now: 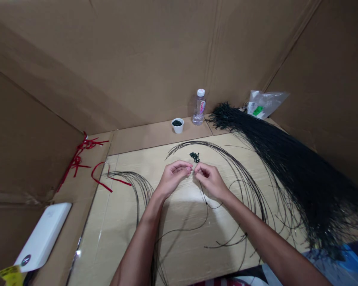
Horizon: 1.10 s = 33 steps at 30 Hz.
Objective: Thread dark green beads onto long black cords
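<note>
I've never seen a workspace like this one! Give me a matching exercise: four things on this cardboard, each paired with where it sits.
Things:
1. White cup of dark beads
2. Bundle of black cords
3. Tangled red cord
4. Clear plastic bag

Places:
A. Left side of the scene
B. Far right corner
C. Far edge, beside a water bottle
D. Sprawling down the right side

Right pairs: 1-C, 2-D, 3-A, 4-B
</note>
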Each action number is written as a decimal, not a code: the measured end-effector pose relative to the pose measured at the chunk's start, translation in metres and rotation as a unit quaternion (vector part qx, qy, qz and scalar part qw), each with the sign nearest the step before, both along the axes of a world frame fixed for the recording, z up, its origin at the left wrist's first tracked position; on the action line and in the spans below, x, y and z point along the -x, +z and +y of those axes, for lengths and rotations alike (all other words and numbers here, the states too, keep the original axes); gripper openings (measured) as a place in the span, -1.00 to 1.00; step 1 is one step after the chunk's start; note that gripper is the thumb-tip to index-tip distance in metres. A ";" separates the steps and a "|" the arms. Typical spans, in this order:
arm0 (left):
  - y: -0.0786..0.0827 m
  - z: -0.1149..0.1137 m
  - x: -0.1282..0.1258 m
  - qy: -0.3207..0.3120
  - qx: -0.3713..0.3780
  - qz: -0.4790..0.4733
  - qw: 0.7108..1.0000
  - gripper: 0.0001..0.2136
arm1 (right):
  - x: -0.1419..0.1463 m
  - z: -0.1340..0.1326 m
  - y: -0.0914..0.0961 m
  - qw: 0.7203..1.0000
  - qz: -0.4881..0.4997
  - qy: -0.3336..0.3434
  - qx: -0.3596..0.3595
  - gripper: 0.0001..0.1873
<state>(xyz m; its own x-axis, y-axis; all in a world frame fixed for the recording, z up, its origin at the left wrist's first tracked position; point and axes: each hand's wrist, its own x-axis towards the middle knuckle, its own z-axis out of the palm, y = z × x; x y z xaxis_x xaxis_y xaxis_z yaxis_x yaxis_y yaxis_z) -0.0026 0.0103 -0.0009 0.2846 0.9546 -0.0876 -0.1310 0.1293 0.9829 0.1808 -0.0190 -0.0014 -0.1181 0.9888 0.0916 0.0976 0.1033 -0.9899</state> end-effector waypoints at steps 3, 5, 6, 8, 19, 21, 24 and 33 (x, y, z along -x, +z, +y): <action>-0.001 0.001 0.001 -0.004 -0.002 -0.002 1.000 -0.74 | 0.000 0.000 -0.001 1.000 -0.001 0.004 0.000 -0.90; -0.001 0.001 0.001 -0.003 0.001 -0.005 1.000 -0.73 | 0.000 0.000 -0.001 1.000 0.000 0.004 -0.002 -0.89; -0.001 0.001 0.001 -0.001 0.003 -0.007 1.000 -0.73 | 0.000 0.000 -0.002 1.000 -0.001 0.004 -0.002 -0.89; 0.000 0.001 0.000 0.001 0.005 -0.011 1.000 -0.71 | 0.000 0.000 -0.002 1.000 -0.001 0.007 -0.001 -0.89; 0.000 0.000 -0.001 -0.016 0.002 -0.018 1.000 -0.69 | 0.000 -0.001 0.000 1.000 0.011 0.011 0.002 -0.87; 0.000 0.000 -0.001 -0.013 0.007 -0.021 1.000 -0.69 | 0.000 -0.001 0.001 1.000 0.015 0.012 0.000 -0.88; 0.000 0.001 -0.001 -0.014 0.012 -0.025 1.000 -0.68 | 0.000 -0.002 0.001 1.000 0.018 0.014 -0.001 -0.88; 0.000 0.001 0.001 -0.025 0.031 -0.042 0.998 -0.65 | 0.000 -0.002 -0.003 1.000 0.021 0.019 -0.013 -0.85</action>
<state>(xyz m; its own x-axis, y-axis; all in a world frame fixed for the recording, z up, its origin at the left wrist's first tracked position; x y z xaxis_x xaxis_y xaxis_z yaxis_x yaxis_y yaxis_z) -0.0033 0.0115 -0.0009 0.3412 0.9323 -0.1202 -0.2045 0.1985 0.9585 0.1808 -0.0209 -0.0040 -0.1514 0.9808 0.1227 0.0516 0.1318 -0.9899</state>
